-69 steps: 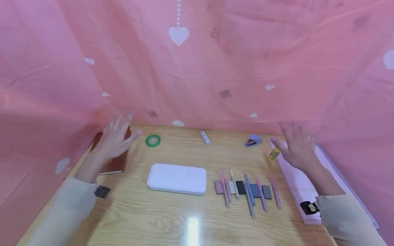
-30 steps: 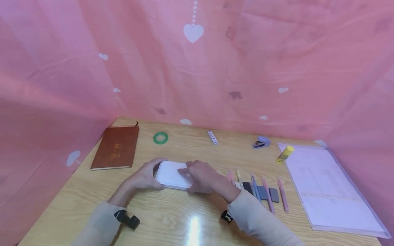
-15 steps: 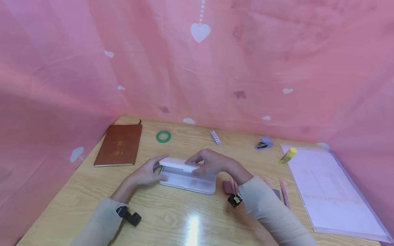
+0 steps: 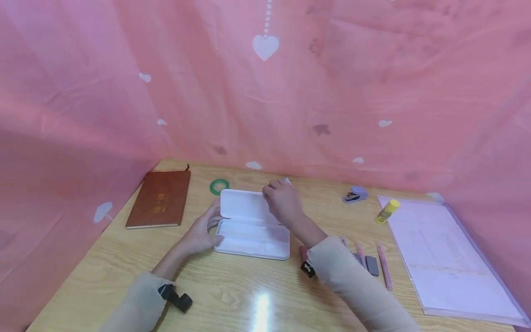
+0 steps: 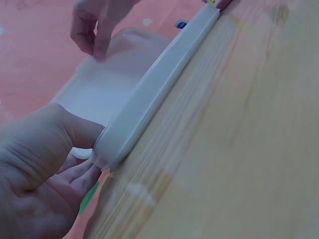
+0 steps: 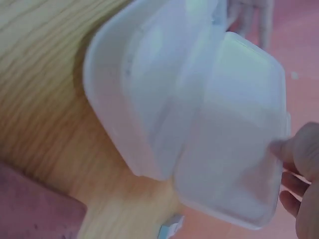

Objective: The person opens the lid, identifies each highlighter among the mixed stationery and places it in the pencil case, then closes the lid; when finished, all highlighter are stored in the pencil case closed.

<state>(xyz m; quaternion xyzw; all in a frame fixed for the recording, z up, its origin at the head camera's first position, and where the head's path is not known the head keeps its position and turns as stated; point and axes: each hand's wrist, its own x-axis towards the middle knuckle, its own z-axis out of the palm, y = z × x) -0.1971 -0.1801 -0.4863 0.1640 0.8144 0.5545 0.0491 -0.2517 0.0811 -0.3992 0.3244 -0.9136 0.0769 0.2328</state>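
A white pencil case (image 4: pixel 253 249) lies on the wooden table in front of me with its lid (image 4: pixel 242 205) raised and tilted back. My left hand (image 4: pixel 200 234) grips the left end of the case, thumb at the front and fingers behind, as the left wrist view shows closely. With thumb and fingers my right hand (image 6: pixel 305 172) pinches the free edge of the lid near its right side. In the head view that hand covers the lid's upper right corner. Inside the base, a thin dividing line shows toward the right.
A brown notebook (image 4: pixel 159 198) and a green tape roll (image 4: pixel 213 186) lie at the left. Toward the right are a small stapler (image 4: pixel 355 194), a yellow glue stick (image 4: pixel 387 211) and papers in a clear folder (image 4: pixel 452 263). Pens (image 4: pixel 383 267) and a grey block (image 4: pixel 372 265) lie partly behind my right sleeve.
Both hands have come in from the sides to the pencil case. The right hand has lifted the lid up and back, opening the case, while the left hand has stayed at its left end.
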